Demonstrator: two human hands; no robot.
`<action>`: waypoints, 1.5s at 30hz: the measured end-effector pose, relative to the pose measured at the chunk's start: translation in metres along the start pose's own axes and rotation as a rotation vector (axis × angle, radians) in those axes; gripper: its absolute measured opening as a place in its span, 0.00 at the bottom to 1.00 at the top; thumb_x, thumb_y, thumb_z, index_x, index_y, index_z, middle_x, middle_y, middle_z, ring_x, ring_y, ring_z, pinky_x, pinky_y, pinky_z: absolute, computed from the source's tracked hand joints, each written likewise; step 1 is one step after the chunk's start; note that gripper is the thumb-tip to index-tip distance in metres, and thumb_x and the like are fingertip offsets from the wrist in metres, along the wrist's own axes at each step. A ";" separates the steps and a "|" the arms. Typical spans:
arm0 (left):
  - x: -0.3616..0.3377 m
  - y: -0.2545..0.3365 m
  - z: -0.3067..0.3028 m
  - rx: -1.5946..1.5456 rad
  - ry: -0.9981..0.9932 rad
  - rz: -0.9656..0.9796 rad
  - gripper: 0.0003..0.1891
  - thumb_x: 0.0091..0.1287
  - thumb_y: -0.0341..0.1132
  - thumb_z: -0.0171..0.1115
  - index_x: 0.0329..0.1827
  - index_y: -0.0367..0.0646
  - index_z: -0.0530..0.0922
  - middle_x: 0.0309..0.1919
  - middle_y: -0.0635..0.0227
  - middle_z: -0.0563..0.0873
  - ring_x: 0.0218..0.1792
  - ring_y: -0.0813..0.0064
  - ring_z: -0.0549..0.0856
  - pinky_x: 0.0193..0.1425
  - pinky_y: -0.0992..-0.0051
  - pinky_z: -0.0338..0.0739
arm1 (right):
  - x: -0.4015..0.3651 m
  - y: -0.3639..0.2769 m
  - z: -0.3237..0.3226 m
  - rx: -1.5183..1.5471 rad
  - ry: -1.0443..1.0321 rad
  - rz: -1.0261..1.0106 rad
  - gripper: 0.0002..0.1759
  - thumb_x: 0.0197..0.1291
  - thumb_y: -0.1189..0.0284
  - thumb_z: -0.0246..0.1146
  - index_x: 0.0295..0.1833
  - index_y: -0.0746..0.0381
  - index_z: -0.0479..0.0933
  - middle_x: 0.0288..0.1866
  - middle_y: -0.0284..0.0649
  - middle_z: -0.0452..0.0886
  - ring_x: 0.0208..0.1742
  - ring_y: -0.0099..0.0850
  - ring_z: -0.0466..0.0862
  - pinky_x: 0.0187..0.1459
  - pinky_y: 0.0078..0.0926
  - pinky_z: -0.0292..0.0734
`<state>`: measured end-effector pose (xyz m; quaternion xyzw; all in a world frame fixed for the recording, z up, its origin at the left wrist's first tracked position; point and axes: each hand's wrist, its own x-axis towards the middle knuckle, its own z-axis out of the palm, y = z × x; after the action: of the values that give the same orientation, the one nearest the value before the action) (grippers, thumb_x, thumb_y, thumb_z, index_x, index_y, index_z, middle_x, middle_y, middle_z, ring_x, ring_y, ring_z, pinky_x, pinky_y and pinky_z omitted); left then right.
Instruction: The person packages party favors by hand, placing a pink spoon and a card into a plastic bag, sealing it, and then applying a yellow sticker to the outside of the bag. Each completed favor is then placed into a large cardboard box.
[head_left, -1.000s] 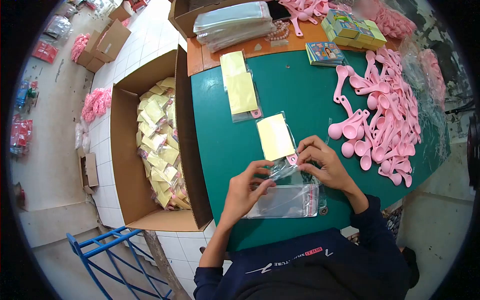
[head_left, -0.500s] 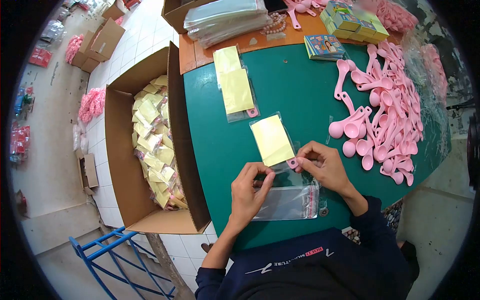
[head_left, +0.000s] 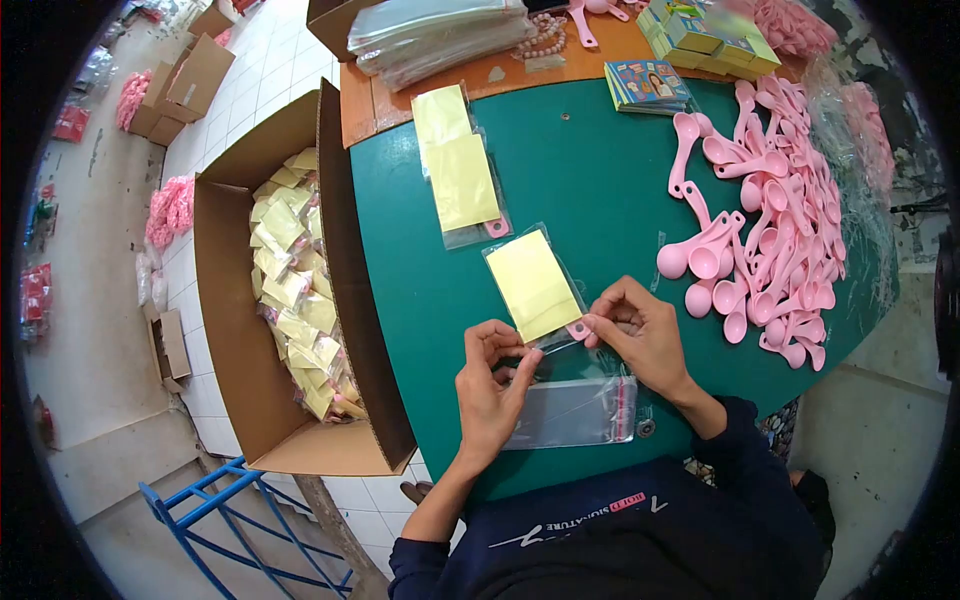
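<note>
A clear plastic packet [head_left: 535, 288] holding a yellow card and a pink spoon lies on the green table [head_left: 600, 190]. My left hand [head_left: 490, 385] pinches the packet's near flap at its left side. My right hand [head_left: 640, 335] pinches the same flap at the right, by the spoon's pink handle tip. Under both hands lies a stack of empty clear bags with a red strip [head_left: 580, 412].
Two finished yellow packets [head_left: 458, 170] lie farther up the table. A heap of pink spoons [head_left: 775, 220] covers the right side. An open cardboard box [head_left: 235, 300] full of yellow packets stands at the left. Bag stacks [head_left: 440, 35] and small card packs [head_left: 650, 88] sit at the far edge.
The packet's flap has been flattened down and the packet now lies flatter on the table. Both hands have drawn closer to its near edge.
</note>
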<state>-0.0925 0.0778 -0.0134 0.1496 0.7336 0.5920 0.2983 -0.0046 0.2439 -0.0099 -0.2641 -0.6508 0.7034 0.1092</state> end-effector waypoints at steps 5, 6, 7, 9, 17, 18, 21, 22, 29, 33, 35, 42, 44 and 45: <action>-0.001 -0.005 -0.004 0.028 -0.060 0.014 0.11 0.64 0.24 0.62 0.47 0.37 0.70 0.38 0.68 0.79 0.38 0.84 0.79 0.32 0.84 0.78 | 0.000 -0.002 0.002 -0.020 -0.021 0.006 0.10 0.60 0.83 0.60 0.48 0.69 0.74 0.33 0.36 0.78 0.32 0.19 0.81 0.33 0.14 0.77; 0.000 -0.005 -0.005 0.037 -0.072 0.023 0.12 0.64 0.24 0.62 0.47 0.37 0.71 0.38 0.68 0.79 0.37 0.84 0.78 0.32 0.85 0.78 | 0.001 -0.004 0.002 -0.037 -0.032 0.009 0.14 0.60 0.83 0.59 0.52 0.68 0.74 0.33 0.35 0.77 0.32 0.19 0.80 0.34 0.14 0.77; 0.000 -0.005 -0.005 0.045 -0.084 0.033 0.12 0.64 0.24 0.62 0.48 0.37 0.72 0.38 0.68 0.79 0.37 0.85 0.78 0.32 0.85 0.78 | 0.001 -0.005 0.001 -0.055 -0.042 0.011 0.17 0.60 0.84 0.59 0.56 0.68 0.74 0.34 0.34 0.76 0.32 0.19 0.79 0.35 0.14 0.76; 0.000 -0.002 -0.004 0.053 -0.084 0.018 0.14 0.63 0.24 0.62 0.52 0.37 0.72 0.38 0.68 0.79 0.37 0.85 0.78 0.32 0.86 0.77 | 0.000 -0.004 0.001 -0.139 -0.045 -0.015 0.21 0.59 0.83 0.59 0.59 0.64 0.73 0.33 0.34 0.76 0.30 0.18 0.78 0.33 0.14 0.75; 0.008 0.052 -0.023 0.206 -0.122 0.220 0.23 0.58 0.21 0.63 0.59 0.39 0.73 0.54 0.60 0.78 0.39 0.77 0.83 0.29 0.81 0.79 | 0.002 -0.023 -0.003 -0.242 -0.073 -0.246 0.24 0.57 0.80 0.60 0.61 0.62 0.73 0.34 0.37 0.75 0.32 0.20 0.76 0.35 0.17 0.74; 0.018 0.060 -0.027 0.249 -0.109 0.329 0.24 0.58 0.21 0.63 0.59 0.39 0.73 0.53 0.60 0.79 0.40 0.76 0.84 0.28 0.81 0.80 | 0.007 -0.033 -0.003 -0.185 -0.052 -0.306 0.23 0.57 0.79 0.60 0.61 0.63 0.73 0.35 0.38 0.75 0.33 0.21 0.77 0.35 0.17 0.74; 0.059 0.071 -0.032 0.159 -0.106 0.266 0.22 0.62 0.25 0.62 0.61 0.38 0.71 0.55 0.59 0.78 0.42 0.74 0.83 0.35 0.78 0.82 | 0.032 -0.070 -0.027 -0.542 0.033 -0.462 0.20 0.60 0.77 0.59 0.60 0.61 0.73 0.42 0.39 0.74 0.38 0.23 0.76 0.39 0.18 0.74; 0.080 0.055 -0.039 0.198 -0.134 0.244 0.22 0.64 0.26 0.61 0.62 0.38 0.70 0.57 0.60 0.77 0.43 0.75 0.82 0.37 0.78 0.82 | 0.046 -0.072 -0.044 -0.687 0.073 -0.447 0.20 0.60 0.75 0.60 0.59 0.61 0.73 0.43 0.41 0.74 0.39 0.27 0.77 0.40 0.22 0.74; 0.074 0.031 -0.034 0.636 0.194 0.533 0.19 0.62 0.26 0.62 0.57 0.40 0.73 0.53 0.59 0.78 0.49 0.64 0.81 0.47 0.71 0.80 | 0.062 -0.025 -0.109 -1.375 0.306 -0.354 0.17 0.56 0.72 0.61 0.52 0.62 0.72 0.46 0.48 0.75 0.45 0.48 0.77 0.46 0.41 0.72; 0.084 0.021 -0.026 0.966 -0.009 0.736 0.21 0.58 0.29 0.65 0.55 0.45 0.73 0.50 0.61 0.78 0.47 0.61 0.80 0.50 0.64 0.73 | 0.062 -0.028 -0.097 -1.371 0.394 -0.394 0.18 0.55 0.72 0.62 0.52 0.62 0.72 0.45 0.46 0.78 0.45 0.45 0.78 0.44 0.40 0.72; 0.085 0.022 -0.025 0.977 -0.046 0.666 0.22 0.56 0.31 0.66 0.54 0.46 0.73 0.44 0.62 0.79 0.44 0.63 0.80 0.49 0.64 0.70 | 0.051 -0.045 -0.086 -1.283 0.510 -0.508 0.15 0.57 0.75 0.61 0.51 0.63 0.74 0.40 0.45 0.79 0.42 0.43 0.78 0.43 0.37 0.72; 0.075 0.023 -0.030 0.811 -0.235 0.609 0.18 0.57 0.31 0.66 0.50 0.43 0.72 0.36 0.64 0.79 0.39 0.66 0.81 0.42 0.69 0.72 | 0.010 -0.069 -0.049 -0.826 0.562 -0.691 0.09 0.61 0.80 0.59 0.47 0.67 0.75 0.38 0.39 0.81 0.34 0.26 0.82 0.35 0.22 0.77; 0.067 0.026 -0.030 0.631 -0.306 0.465 0.18 0.58 0.30 0.66 0.50 0.42 0.70 0.35 0.64 0.80 0.38 0.70 0.83 0.40 0.71 0.74 | -0.002 -0.070 -0.039 -0.462 0.455 -0.553 0.09 0.61 0.80 0.59 0.48 0.68 0.74 0.37 0.38 0.81 0.34 0.24 0.82 0.35 0.20 0.78; 0.059 0.040 -0.029 0.505 -0.368 0.308 0.19 0.60 0.30 0.66 0.51 0.42 0.69 0.34 0.64 0.81 0.37 0.72 0.83 0.39 0.72 0.75 | -0.006 -0.070 -0.035 -0.283 0.399 -0.484 0.10 0.62 0.80 0.59 0.48 0.68 0.74 0.37 0.38 0.80 0.34 0.23 0.81 0.35 0.19 0.78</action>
<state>-0.1614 0.0994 0.0134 0.4318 0.7596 0.3931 0.2863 0.0051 0.2796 0.0594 -0.2469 -0.7515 0.4945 0.3602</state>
